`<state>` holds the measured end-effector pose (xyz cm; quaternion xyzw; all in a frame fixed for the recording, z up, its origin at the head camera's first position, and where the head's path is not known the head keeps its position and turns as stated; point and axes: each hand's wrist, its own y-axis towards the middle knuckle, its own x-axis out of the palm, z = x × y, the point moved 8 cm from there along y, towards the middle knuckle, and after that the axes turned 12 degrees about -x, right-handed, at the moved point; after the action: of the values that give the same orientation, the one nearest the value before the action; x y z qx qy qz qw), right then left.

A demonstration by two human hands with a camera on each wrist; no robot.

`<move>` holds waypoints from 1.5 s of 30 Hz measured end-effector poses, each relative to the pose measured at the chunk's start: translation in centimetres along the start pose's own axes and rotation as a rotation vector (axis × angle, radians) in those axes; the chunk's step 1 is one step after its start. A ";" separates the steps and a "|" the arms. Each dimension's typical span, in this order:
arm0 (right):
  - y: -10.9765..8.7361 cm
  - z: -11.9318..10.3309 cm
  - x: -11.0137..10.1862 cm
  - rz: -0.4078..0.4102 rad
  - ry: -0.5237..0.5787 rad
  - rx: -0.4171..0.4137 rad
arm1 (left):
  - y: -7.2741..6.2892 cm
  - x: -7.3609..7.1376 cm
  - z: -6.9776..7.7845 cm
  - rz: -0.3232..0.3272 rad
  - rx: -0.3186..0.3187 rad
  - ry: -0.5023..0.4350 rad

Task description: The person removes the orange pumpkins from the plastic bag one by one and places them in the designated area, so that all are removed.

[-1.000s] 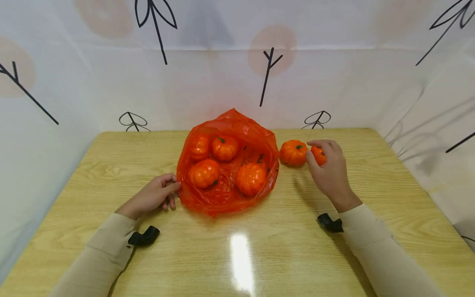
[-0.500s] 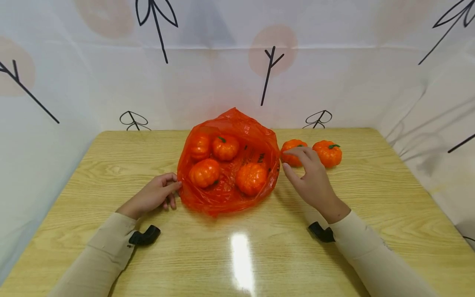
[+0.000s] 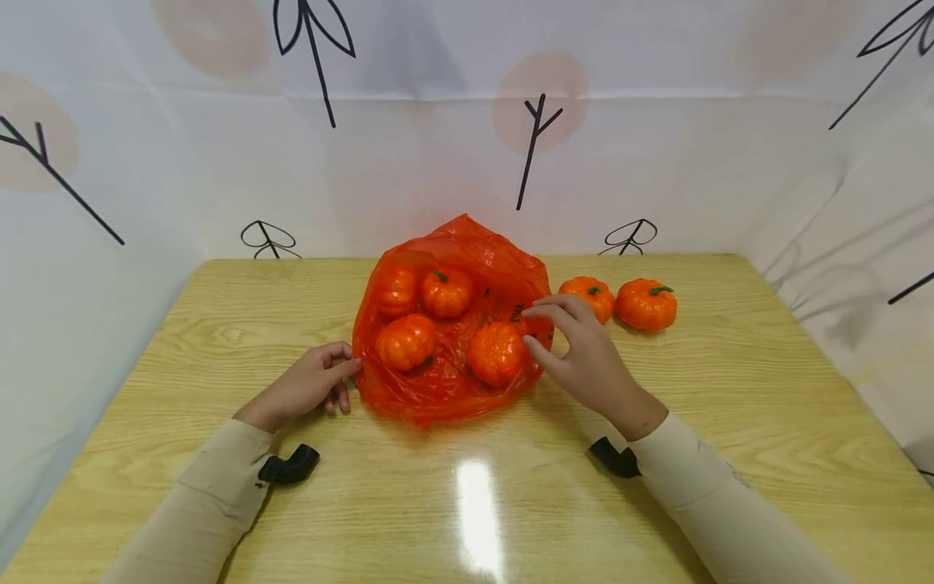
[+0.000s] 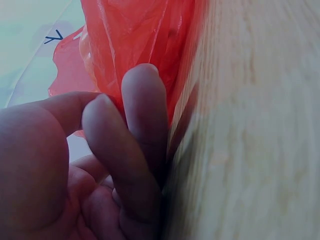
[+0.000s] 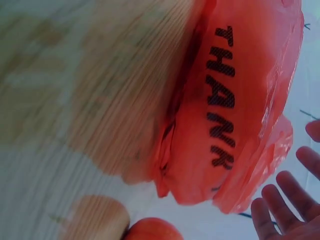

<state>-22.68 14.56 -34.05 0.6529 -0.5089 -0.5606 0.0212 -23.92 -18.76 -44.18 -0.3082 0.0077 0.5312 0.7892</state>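
Note:
An orange-red plastic bag (image 3: 467,401) lies with its mouth spread wide, and several small orange pumpkins (image 3: 406,342) rest inside. At its left rim my left hand (image 3: 310,381) pinches the film between thumb and forefinger, the other fingers loosely bent close to the table (image 4: 250,150). My right hand (image 3: 591,365) hovers over the bag's right rim, fingers spread and holding nothing, fingertips overlapping the pumpkin on the right inside. In the right wrist view those fingers (image 5: 285,200) show beside the bag's wall (image 5: 225,100), printed "THANK".
Two more pumpkins with green stems, a nearer-to-bag pumpkin (image 3: 591,294) and an outer pumpkin (image 3: 647,306), sit right of the bag. The right forearm passes in front of them. A white patterned cloth (image 3: 423,162) hangs behind the wooden table. Black curved pieces (image 3: 292,465) sit at both wrists.
My right hand has moved left, from in front of the outer pumpkin, past the other one, to above the bag's right rim. Left hand and bag have stayed put.

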 end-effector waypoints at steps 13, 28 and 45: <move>0.6 -1.4 2.1 -0.109 0.041 -0.077 | 0.1 0.1 0.0 -0.006 0.005 -0.008; 0.0 -1.0 3.4 -0.247 0.022 -0.080 | 0.1 0.0 0.0 -0.004 0.005 -0.006; -0.1 -1.1 3.7 -0.290 0.004 -0.093 | 0.2 0.0 0.0 0.001 -0.003 0.004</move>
<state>-22.31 11.52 -36.35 0.7191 -0.3826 -0.5793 -0.0287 -24.07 -18.73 -44.31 -0.3103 0.0085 0.5311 0.7884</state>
